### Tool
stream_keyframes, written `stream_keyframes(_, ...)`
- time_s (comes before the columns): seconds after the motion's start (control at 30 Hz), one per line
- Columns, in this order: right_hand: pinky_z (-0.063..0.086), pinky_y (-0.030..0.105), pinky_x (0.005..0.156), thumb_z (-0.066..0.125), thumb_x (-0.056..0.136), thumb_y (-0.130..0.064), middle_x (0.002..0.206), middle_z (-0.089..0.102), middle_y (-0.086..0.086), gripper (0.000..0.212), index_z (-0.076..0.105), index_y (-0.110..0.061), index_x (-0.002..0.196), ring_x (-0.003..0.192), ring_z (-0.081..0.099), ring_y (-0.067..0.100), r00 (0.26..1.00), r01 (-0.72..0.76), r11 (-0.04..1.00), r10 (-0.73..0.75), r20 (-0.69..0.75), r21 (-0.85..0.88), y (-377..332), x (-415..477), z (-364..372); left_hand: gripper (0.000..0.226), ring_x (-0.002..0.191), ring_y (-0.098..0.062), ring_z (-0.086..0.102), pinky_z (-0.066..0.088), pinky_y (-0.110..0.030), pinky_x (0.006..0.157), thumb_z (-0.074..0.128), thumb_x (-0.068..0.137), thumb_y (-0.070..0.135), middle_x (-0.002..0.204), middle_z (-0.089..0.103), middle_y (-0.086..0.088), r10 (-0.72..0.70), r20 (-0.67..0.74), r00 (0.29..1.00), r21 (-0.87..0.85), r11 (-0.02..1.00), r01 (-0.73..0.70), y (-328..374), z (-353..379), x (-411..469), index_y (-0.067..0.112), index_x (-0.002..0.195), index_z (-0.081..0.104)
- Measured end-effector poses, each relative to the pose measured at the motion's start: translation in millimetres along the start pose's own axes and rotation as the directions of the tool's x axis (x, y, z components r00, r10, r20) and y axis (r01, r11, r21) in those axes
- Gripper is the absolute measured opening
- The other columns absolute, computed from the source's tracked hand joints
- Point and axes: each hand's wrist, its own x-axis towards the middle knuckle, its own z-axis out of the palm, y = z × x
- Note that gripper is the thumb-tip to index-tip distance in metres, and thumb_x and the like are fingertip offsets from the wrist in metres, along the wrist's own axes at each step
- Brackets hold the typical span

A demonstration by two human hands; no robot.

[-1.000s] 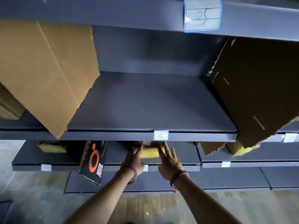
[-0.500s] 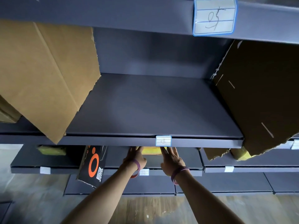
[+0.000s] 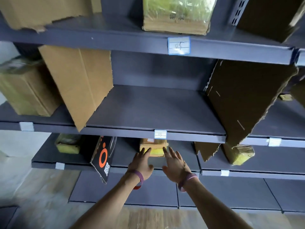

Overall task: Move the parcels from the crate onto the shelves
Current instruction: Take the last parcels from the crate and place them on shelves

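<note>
Lower shelf (image 3: 127, 152), centre bay: one small tape-wrapped parcel (image 3: 153, 147), tan with a yellow front. It lay flat on the dark shelf, directly beneath the small label (image 3: 160, 134) on the front edge of the middle shelf (image 3: 148, 109). Your left hand (image 3: 142, 162) and right hand (image 3: 175, 166) were reaching in at either side of it. The fingers of both were straight and spread, gripping nothing. Your left fingers (image 3: 145, 152) touched the parcel's front left corner. Your right fingers (image 3: 168, 153) lay at its front right corner, though in the shelf's shadow actual contact there could not be confirmed. You wore a purple band (image 3: 139, 177) on the left wrist and a pink band (image 3: 187, 180) on the right. Same shelf, left of the parcel: a black box (image 3: 103, 156) with an orange ring and a QR code, tilted out over the shelf edge, and beyond it a yellow-green wrapped packet (image 3: 67, 144). Same shelf level, right: a torn cardboard scrap (image 3: 206, 150) and a yellowish taped parcel (image 3: 239, 154). On the middle shelf, a tan cardboard sheet (image 3: 79, 83) leaned at the left, with a wrapped carton (image 3: 24, 90) beside it, and a dark cardboard sheet (image 3: 244, 100) leaned at the right. The bay between the two sheets was bare. On the top shelf (image 3: 115, 38), a film-wrapped carton (image 3: 176, 14) stood above a label marked 05 (image 3: 178, 45).
</note>
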Motion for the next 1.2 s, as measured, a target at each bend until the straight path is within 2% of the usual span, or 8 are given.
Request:
stream_keyframes(0.13, 0.017, 0.044, 0.12, 0.049, 0.096, -0.024, 0.163, 0.006, 0.005, 0.076, 0.001, -0.021, 0.155, 0.15, 0.004, 0.03, 0.993, 0.095, 0.995, -0.095, -0.071, -0.008, -3.7, -41.8, -19.1, 0.068, 0.143, -0.02, 0.019, 0.03, -0.041, 0.112, 0.052, 0.091, 0.022, 0.155, 0.022, -0.001, 0.041, -0.126, 0.991, -0.046, 0.998, -0.047, 26.6, -10.8, -51.2, 0.027, 0.15, 0.018)
stream_keyframes(0.27, 0.018, 0.042, 0.12, 0.049, 0.095, -0.024, 0.163, 0.01, 0.001, 0.075, 0.005, -0.021, 0.154, 0.15, 0.009, 0.027, 0.962, 0.207, 0.978, -0.208, -0.177, -0.026, -10.8, -86.3, -40.4, 0.066, 0.144, -0.016, 0.018, 0.025, -0.034, 0.115, 0.054, 0.09, 0.019, 0.156, 0.023, 0.001, 0.14, -0.272, 0.952, -0.058, 0.985, -0.162, 62.4, -27.8, -95.9, 0.027, 0.148, 0.024)
stream_keyframes(0.43, 0.017, 0.042, 0.12, 0.048, 0.095, -0.025, 0.162, 0.015, 0.004, 0.072, 0.007, -0.019, 0.155, 0.15, 0.009, 0.026, 0.918, 0.281, 0.958, -0.286, -0.276, -0.06, -21.9, -131.5, -91.1, 0.064, 0.143, -0.019, 0.019, 0.023, -0.033, 0.115, 0.051, 0.09, 0.024, 0.156, 0.023, -0.001, 0.189, -0.386, 0.903, -0.014, 0.977, -0.21, 107.8, -67.7, -139.1, 0.031, 0.148, 0.025)
stream_keyframes(0.53, 0.011, 0.037, 0.121, 0.048, 0.097, -0.025, 0.161, 0.017, 0.008, 0.068, 0.013, -0.015, 0.154, 0.149, 0.012, 0.025, 0.856, 0.341, 0.936, -0.346, -0.383, -0.084, -29.3, -155.5, -135.0, 0.064, 0.144, -0.018, 0.018, 0.022, -0.038, 0.116, 0.053, 0.09, 0.026, 0.156, 0.022, -0.001, 0.212, -0.456, 0.864, 0.001, 0.971, -0.238, 129.0, -100.9, -158.3, 0.032, 0.148, 0.025)
stream_keyframes(0.6, 0.009, 0.033, 0.122, 0.05, 0.097, -0.025, 0.16, 0.021, 0.011, 0.066, 0.018, -0.013, 0.154, 0.149, 0.013, 0.023, 0.797, 0.374, 0.922, -0.376, -0.473, -0.101, -34.7, -169.3, -167.6, 0.064, 0.142, -0.018, 0.022, 0.025, -0.041, 0.114, 0.054, 0.09, 0.025, 0.153, 0.028, -0.001, 0.233, -0.517, 0.824, -0.01, 0.96, -0.278, 141.3, -126.5, -168.2, 0.031, 0.147, 0.026)
stream_keyframes(0.73, 0.013, 0.036, 0.121, 0.052, 0.097, -0.026, 0.159, 0.024, 0.011, 0.066, 0.02, -0.013, 0.153, 0.148, 0.016, 0.025, 0.718, 0.391, 0.907, -0.406, -0.566, -0.155, -45.2, -188.1, -222.6, 0.061, 0.143, -0.017, 0.019, 0.023, -0.039, 0.116, 0.053, 0.092, 0.029, 0.154, 0.026, -0.001, 0.286, -0.595, 0.751, 0.082, 0.951, -0.298, 163.9, -171.8, -184.4, 0.031, 0.147, 0.027)
stream_keyframes(0.87, 0.017, 0.041, 0.12, 0.052, 0.097, -0.03, 0.16, 0.019, 0.009, 0.067, 0.018, -0.02, 0.154, 0.147, 0.017, 0.032, 0.706, 0.372, 0.91, -0.406, -0.58, -0.184, -52.0, -191.8, -256.1, 0.06, 0.141, -0.019, 0.023, 0.026, -0.037, 0.112, 0.052, 0.091, 0.027, 0.152, 0.03, -0.002, 0.344, -0.627, 0.699, 0.184, 0.937, -0.296, 178.3, -206.9, -194.9, 0.029, 0.147, 0.029)
stream_keyframes(1.2, 0.022, 0.047, 0.118, 0.049, 0.097, -0.043, 0.161, 0.014, 0.012, 0.07, 0.01, -0.027, 0.153, 0.147, 0.013, 0.037, 0.756, 0.271, 0.93, -0.365, -0.543, -0.249, -63.2, -144.5, -308.2, 0.061, 0.143, -0.026, 0.019, 0.023, -0.039, 0.114, 0.044, 0.094, 0.037, 0.157, 0.021, -0.003, 0.32, -0.591, 0.741, 0.315, 0.937, -0.153, 173.5, -271.8, -148.9, 0.034, 0.149, 0.018)
